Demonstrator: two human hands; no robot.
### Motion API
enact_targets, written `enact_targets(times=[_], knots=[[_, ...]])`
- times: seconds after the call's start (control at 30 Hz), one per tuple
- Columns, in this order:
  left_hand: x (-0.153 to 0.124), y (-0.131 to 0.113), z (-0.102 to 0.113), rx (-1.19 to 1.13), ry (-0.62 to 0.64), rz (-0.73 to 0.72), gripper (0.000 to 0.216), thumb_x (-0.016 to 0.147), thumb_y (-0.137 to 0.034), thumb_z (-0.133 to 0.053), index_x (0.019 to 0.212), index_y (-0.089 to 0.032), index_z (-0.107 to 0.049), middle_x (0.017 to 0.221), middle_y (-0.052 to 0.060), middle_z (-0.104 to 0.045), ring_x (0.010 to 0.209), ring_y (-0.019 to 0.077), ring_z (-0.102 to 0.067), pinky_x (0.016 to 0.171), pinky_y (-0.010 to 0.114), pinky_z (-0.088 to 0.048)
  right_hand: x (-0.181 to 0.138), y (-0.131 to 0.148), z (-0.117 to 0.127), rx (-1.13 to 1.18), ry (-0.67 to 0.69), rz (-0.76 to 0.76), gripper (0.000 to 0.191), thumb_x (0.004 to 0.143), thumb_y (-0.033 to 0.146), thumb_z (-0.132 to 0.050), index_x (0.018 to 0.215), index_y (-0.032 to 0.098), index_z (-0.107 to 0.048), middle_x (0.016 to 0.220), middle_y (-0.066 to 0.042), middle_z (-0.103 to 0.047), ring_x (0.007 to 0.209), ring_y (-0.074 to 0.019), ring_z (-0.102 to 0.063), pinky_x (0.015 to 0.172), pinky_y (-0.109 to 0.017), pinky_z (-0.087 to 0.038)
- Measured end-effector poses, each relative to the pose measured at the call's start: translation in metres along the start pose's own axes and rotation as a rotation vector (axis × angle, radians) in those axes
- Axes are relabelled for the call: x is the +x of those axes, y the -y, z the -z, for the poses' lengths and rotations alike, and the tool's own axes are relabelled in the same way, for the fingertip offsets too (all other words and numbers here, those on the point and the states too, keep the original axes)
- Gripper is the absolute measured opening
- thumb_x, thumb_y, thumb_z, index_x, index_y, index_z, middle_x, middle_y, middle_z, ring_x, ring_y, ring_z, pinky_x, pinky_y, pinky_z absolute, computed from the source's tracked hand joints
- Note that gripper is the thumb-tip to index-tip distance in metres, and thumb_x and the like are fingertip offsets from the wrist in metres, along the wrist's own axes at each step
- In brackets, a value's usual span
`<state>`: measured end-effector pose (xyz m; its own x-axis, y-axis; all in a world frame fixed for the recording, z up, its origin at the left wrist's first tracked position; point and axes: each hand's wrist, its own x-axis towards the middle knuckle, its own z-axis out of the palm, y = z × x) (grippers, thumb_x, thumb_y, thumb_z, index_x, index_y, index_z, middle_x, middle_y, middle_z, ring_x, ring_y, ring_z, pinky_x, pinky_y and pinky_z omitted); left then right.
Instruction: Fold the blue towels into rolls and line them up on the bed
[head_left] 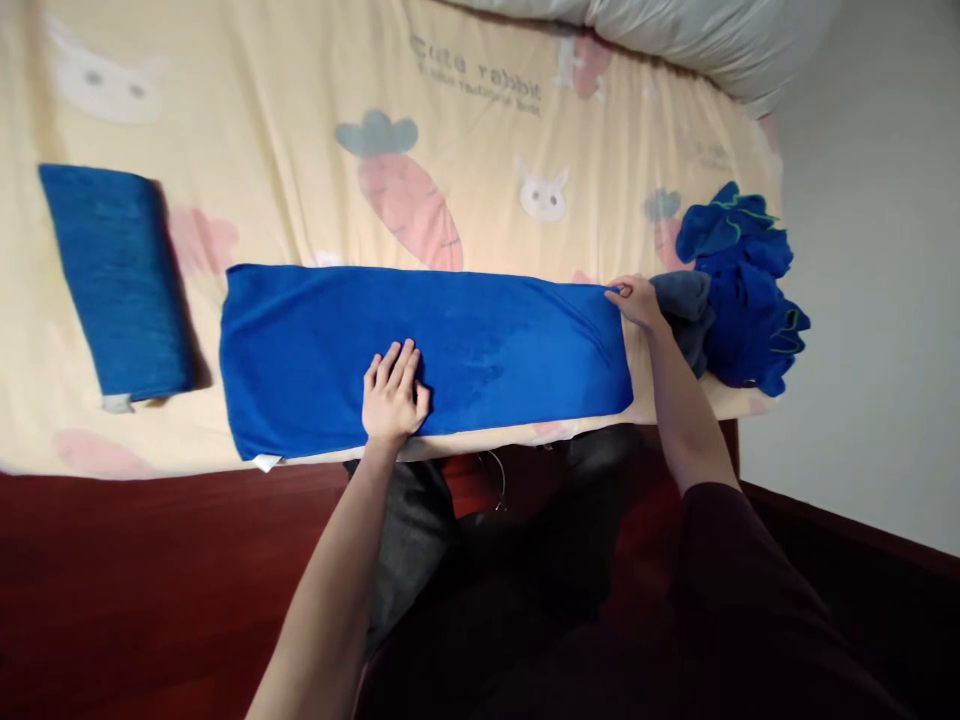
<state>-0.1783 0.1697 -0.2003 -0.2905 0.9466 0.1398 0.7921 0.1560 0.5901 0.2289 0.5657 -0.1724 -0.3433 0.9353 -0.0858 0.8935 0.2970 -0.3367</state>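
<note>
Blue cloth (450, 320) lies in a long strip along the near edge of the patterned bedding (292, 170), between a folded cloth (124, 285) and a crumpled heap (750, 320). Your left hand (395, 393) rests palm down on it, fingers slightly spread, gripping nothing. Your right hand (637, 302) pinches the upper right corner between thumb and fingers. Slanting creases near that corner. Suggest: use the left palm as a light anchor, draw the corner gently outward until creases ease, then check the long edges lie straight.
</note>
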Motion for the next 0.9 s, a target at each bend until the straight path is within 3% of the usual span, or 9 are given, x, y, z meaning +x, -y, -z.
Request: enact_targets(times=[0.1,0.17,0.3,0.4,0.47,0.53,0.63,0.8,0.9], knots=[[0.001,-0.001,0.001,-0.014,0.003,0.019,0.069,0.09,-0.032,-0.056,0.159,-0.021,-0.058,0.169,0.009,-0.052,0.162,0.0326,-0.042,0.138,0.058,-0.026,0.005,-0.006,-0.001,-0.044,-0.055,-0.045,0.017,0.091,0.027,-0.069,0.102,0.016,-0.076,0.1,-0.01,-0.071,0.094,-0.0255,-0.065,0.103,-0.048,-0.058],[0.001,-0.001,0.001,-0.016,0.009,0.022,0.07,0.09,-0.032,-0.056,0.159,-0.021,-0.058,0.169,0.009,-0.051,0.162,0.0327,-0.042,0.138,0.058,-0.026,0.003,-0.003,-0.003,-0.069,-0.154,-0.071,0.018,0.098,0.029,-0.061,0.106,0.018,-0.073,0.104,-0.011,-0.07,0.103,-0.0275,-0.064,0.108,-0.052,-0.056],[0.002,-0.002,0.002,-0.013,0.015,0.024,0.07,0.089,-0.032,-0.057,0.158,-0.019,-0.059,0.169,0.009,-0.051,0.163,0.0325,-0.042,0.138,0.057,-0.024,-0.024,0.045,-0.019,-0.124,-0.28,-0.047,0.042,0.11,0.033,-0.041,0.138,0.011,-0.062,0.144,-0.022,-0.06,0.143,-0.0364,-0.05,0.121,-0.067,-0.043],[0.002,-0.003,0.002,-0.009,0.017,0.02,0.07,0.09,-0.032,-0.056,0.159,-0.019,-0.059,0.17,0.009,-0.05,0.162,0.0321,-0.042,0.138,0.056,-0.024,-0.064,0.107,-0.044,-0.116,-0.181,0.1,0.059,0.113,0.04,-0.035,0.166,0.014,-0.041,0.173,-0.018,-0.034,0.165,-0.0397,-0.024,0.133,-0.073,-0.022],[0.002,-0.003,0.002,-0.015,0.021,0.025,0.07,0.09,-0.032,-0.056,0.159,-0.019,-0.058,0.17,0.008,-0.05,0.163,0.0321,-0.042,0.138,0.056,-0.024,-0.091,0.141,-0.063,-0.106,-0.048,0.203,0.064,0.114,0.044,-0.032,0.174,0.022,-0.03,0.181,-0.009,-0.024,0.171,-0.037,-0.012,0.137,-0.071,-0.012],[0.002,-0.003,0.003,-0.025,0.027,0.035,0.07,0.09,-0.033,-0.056,0.159,-0.02,-0.058,0.17,0.008,-0.05,0.163,0.0323,-0.041,0.139,0.057,-0.023,-0.107,0.158,-0.076,-0.108,0.068,0.256,0.067,0.114,0.048,-0.031,0.177,0.026,-0.026,0.184,-0.005,-0.018,0.173,-0.0335,-0.008,0.139,-0.066,-0.007],[0.002,-0.002,0.003,-0.03,0.037,0.037,0.07,0.09,-0.033,-0.055,0.159,-0.018,-0.057,0.17,0.009,-0.05,0.164,0.033,-0.039,0.139,0.058,-0.022,-0.098,0.141,-0.078,-0.146,0.087,0.165,0.068,0.115,0.049,-0.029,0.178,0.024,-0.023,0.185,-0.006,-0.016,0.173,-0.0302,-0.008,0.14,-0.063,-0.007],[0.003,-0.005,0.005,-0.039,0.031,0.02,0.07,0.091,-0.032,-0.055,0.159,-0.017,-0.057,0.17,0.011,-0.049,0.164,0.0345,-0.039,0.138,0.059,-0.022,-0.044,0.08,-0.055,-0.177,-0.038,-0.084,0.069,0.119,0.045,-0.019,0.174,0.005,-0.029,0.182,-0.022,-0.019,0.172,-0.0297,-0.014,0.138,-0.06,-0.009],[0.003,-0.007,0.006,-0.075,0.031,0.029,0.069,0.092,-0.032,-0.056,0.16,-0.018,-0.056,0.17,0.012,-0.049,0.163,0.036,-0.039,0.138,0.06,-0.022,-0.05,0.081,-0.053,-0.145,-0.147,-0.124,0.069,0.117,0.049,-0.027,0.172,0.009,-0.036,0.182,-0.019,-0.021,0.172,-0.0312,-0.014,0.137,-0.066,-0.012]])
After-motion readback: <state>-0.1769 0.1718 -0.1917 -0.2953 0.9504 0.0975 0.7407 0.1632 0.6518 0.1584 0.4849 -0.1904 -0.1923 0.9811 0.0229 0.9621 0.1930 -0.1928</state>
